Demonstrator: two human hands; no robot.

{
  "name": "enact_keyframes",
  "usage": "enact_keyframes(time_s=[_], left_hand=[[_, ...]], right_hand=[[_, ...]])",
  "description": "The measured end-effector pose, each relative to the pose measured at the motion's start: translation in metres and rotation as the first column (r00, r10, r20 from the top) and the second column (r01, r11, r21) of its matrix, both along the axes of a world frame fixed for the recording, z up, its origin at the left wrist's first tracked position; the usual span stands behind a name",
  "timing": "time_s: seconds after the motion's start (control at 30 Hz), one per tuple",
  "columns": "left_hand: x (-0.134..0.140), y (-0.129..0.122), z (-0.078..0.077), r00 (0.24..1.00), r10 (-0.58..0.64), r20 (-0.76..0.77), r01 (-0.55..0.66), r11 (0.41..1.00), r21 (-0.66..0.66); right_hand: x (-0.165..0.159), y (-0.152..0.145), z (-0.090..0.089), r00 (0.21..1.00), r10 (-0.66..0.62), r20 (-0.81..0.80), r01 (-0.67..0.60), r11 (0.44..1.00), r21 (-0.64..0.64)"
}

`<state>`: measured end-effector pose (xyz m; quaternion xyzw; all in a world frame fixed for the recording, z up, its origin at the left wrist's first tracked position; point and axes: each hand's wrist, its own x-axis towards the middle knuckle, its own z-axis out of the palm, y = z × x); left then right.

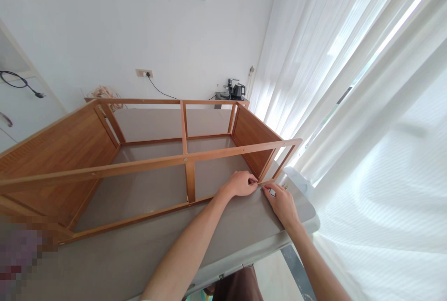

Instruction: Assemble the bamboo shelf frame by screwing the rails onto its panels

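Note:
A wooden frame (223, 154) of slim rails and posts, with solid panels at both ends, lies on the grey covered table (240, 231). My left hand (243, 183) is at the near right lower corner, its curled fingers closed around the rail end. Just right of it, my right hand (282, 202) pinches at the same corner. A thin dark piece shows between its fingers, too small to name. The fingertips of both hands almost meet at the joint.
Small brass-coloured pieces (285, 186) and a whitish translucent item (299, 181) lie beyond my right hand. White curtains (370, 152) hang close on the right. A dark kettle (239, 90) stands on a small stand behind. Blurred blocks cover the lower left corner.

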<state>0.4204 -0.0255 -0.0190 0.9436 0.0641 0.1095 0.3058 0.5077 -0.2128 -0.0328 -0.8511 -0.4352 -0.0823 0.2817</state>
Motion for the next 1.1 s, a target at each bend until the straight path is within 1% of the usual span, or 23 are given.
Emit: enact_keyframes(time_s=[0.2,0.3,0.4,0.47,0.63,0.77,0.87,0.97,1.1], left_hand=[[-0.001,-0.001,0.003,1.000,-0.002,-0.008,0.002,1.000,-0.008],[-0.002,-0.001,0.006,1.000,-0.009,-0.008,0.009,1.000,-0.008],[-0.003,-0.001,0.008,1.000,-0.009,-0.010,0.009,1.000,-0.011],[-0.004,-0.002,0.009,1.000,-0.009,-0.012,0.009,1.000,-0.013],[-0.004,-0.002,0.008,1.000,-0.014,-0.012,0.014,1.000,-0.014],[-0.004,-0.001,0.008,1.000,-0.017,-0.007,0.017,1.000,-0.022],[-0.004,-0.001,0.007,1.000,-0.009,-0.006,0.009,0.999,-0.042],[-0.004,0.000,0.007,1.000,0.000,0.005,0.001,0.998,-0.070],[-0.004,0.001,0.008,1.000,0.002,0.002,-0.002,0.996,-0.087]], right_hand=[[0.003,0.002,0.001,0.996,0.072,-0.054,-0.071,0.997,0.030],[0.003,0.005,0.004,0.992,0.069,-0.101,-0.066,0.997,0.034],[0.002,0.008,0.007,0.991,0.034,-0.131,-0.031,0.999,0.030],[0.001,0.009,0.008,0.992,0.021,-0.127,-0.019,1.000,0.016],[0.000,0.006,0.009,0.996,0.034,-0.083,-0.034,0.999,0.005],[-0.003,0.003,0.007,1.000,-0.022,-0.004,0.021,0.998,-0.065],[-0.005,0.001,0.006,1.000,-0.028,0.012,0.030,0.993,-0.117],[-0.004,-0.004,0.007,1.000,0.014,-0.009,-0.015,0.986,-0.168],[-0.005,-0.015,0.012,0.993,0.106,-0.052,-0.116,0.960,-0.253]])
